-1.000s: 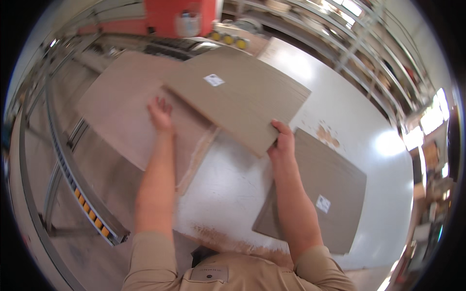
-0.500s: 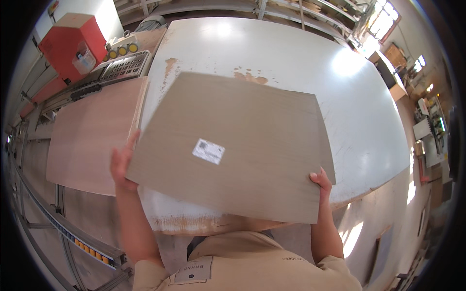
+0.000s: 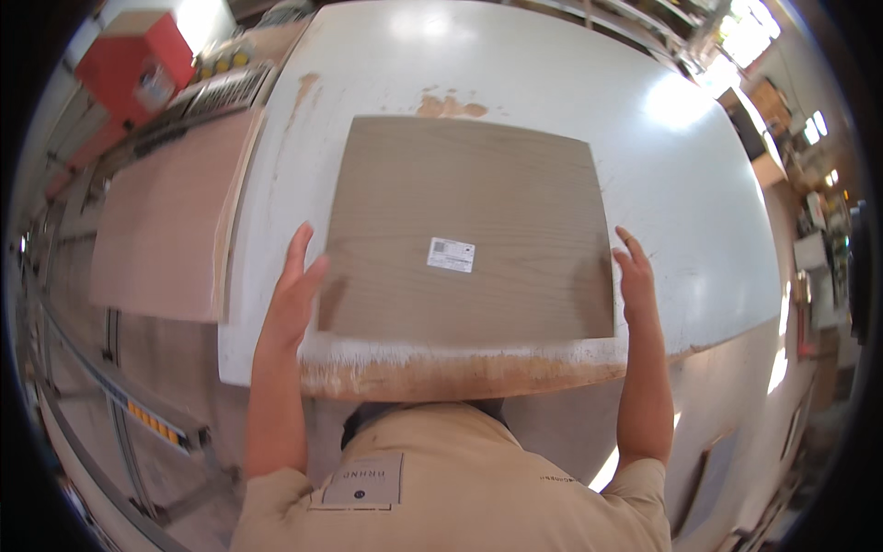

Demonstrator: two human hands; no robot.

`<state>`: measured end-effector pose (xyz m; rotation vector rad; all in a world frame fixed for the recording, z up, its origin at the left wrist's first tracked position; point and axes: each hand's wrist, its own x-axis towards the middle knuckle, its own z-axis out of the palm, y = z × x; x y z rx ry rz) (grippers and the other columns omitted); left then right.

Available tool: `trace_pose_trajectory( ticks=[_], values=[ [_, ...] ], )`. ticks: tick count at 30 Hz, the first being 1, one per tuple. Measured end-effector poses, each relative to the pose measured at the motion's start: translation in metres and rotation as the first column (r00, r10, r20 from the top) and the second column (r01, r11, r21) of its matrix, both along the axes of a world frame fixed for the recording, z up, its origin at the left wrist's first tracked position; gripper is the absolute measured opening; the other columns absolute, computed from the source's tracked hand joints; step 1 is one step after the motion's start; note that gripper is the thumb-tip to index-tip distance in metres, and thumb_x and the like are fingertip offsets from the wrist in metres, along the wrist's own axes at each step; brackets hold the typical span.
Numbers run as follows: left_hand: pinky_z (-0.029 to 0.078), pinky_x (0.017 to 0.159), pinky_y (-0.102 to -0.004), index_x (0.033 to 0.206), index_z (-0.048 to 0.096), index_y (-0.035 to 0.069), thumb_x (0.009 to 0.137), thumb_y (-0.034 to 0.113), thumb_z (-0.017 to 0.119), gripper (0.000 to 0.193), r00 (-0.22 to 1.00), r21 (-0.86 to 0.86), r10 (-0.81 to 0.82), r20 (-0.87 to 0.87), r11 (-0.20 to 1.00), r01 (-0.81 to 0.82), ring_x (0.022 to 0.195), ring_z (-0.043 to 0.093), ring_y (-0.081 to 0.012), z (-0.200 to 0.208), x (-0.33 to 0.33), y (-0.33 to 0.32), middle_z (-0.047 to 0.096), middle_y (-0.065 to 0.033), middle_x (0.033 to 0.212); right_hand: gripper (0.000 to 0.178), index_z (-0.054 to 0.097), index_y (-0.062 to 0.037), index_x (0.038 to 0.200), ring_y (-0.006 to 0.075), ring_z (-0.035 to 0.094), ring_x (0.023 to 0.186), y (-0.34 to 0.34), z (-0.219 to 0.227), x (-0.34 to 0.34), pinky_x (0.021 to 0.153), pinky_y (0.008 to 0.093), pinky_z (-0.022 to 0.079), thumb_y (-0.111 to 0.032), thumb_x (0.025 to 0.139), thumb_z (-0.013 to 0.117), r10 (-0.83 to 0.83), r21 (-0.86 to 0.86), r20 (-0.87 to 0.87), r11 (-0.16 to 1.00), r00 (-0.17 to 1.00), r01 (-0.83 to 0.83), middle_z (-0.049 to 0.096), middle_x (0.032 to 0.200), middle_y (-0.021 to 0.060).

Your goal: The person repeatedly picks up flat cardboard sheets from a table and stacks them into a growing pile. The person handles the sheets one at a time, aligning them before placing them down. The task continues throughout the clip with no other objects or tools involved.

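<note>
Panel (image 3: 469, 225): grey-brown wood-grain board, lying flat on the white table (image 3: 699, 175), its near edge just short of the table's worn near rim at 6 o'clock. Small white label (image 3: 451, 255) on its face, right of centre toward the near edge.

Left hand (image 3: 296, 285): at the panel's 8 o'clock corner, flat against the left edge, fingers stretched up along it, thumb lying over the face. Right hand (image 3: 635, 276): at the 4 o'clock corner, palm pressed to the right edge, fingers straight. Hands well apart, one per side, squeezing the board between them rather than curled round it. Neither is closed.

Pale plywood sheet (image 3: 161, 221) at 9 o'clock, hanging off the table's left side, near but apart from the panel. Red machine (image 3: 138, 64) at 10 o'clock, far.

Risks, as judged: palm-only pressure could let the smooth board slide or twist; pushed left, it might strike the plywood; drawn toward 6 o'clock, it could tip over the rim. Fingers along the edges could get pinched underneath.
</note>
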<state>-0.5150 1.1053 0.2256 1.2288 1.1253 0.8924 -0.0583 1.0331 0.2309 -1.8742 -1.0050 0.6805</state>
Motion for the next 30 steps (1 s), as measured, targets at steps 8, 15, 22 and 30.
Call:
trace_pose_trajectory(
  ticks=[8,15,22,30],
  values=[
    [0.031,0.111,-0.0337,0.151,0.027,0.003,0.094,0.021,0.056,0.067,0.993,0.045,0.094,-0.078,0.995,-0.090,0.137,0.038,-0.0237,-0.069,-0.002,-0.009,0.039,-0.0159,0.150,0.066,0.028,-0.0067,0.151,0.0278,0.039,0.135,0.015,-0.037,0.019,0.110,0.0344,0.031,-0.010,0.090,0.054,0.298,-0.093,-0.253,0.939,0.920,-0.330,0.038,0.149,0.0184],
    [0.039,0.104,-0.0298,0.137,0.049,0.002,0.097,0.024,0.054,0.047,0.850,-0.131,0.394,0.350,0.919,-0.372,0.123,0.051,-0.0176,-0.084,0.007,-0.020,0.054,-0.0111,0.134,0.054,0.036,-0.0028,0.146,0.0275,0.041,0.135,0.245,-0.025,0.040,0.112,0.0356,0.029,-0.031,0.100,0.044,0.566,-0.226,0.524,0.813,0.636,-0.537,0.044,0.145,0.0187],
    [0.048,0.085,-0.0312,0.105,0.061,0.001,0.098,0.023,0.049,0.026,0.154,-0.180,0.859,0.488,0.272,-0.945,0.095,0.064,-0.0189,-0.134,0.046,-0.176,0.067,-0.0097,0.099,0.068,0.051,0.0074,0.134,0.0224,0.050,0.126,0.344,-0.063,-0.009,0.106,0.0299,0.035,-0.050,0.100,0.039,0.760,-0.395,0.312,0.650,0.570,-0.650,0.056,0.134,0.0166],
    [0.049,0.083,-0.0323,0.118,0.054,0.001,0.094,0.026,0.060,0.035,0.442,-0.233,0.884,0.149,0.466,-0.854,0.097,0.061,-0.0185,-0.146,0.204,-0.271,0.064,-0.0106,0.108,0.071,0.052,0.0071,0.133,0.0254,0.056,0.119,0.299,-0.048,-0.008,0.101,0.0332,0.041,-0.054,0.101,0.034,0.805,-0.434,0.334,0.592,0.490,-0.679,0.059,0.130,0.0186]
  ],
)
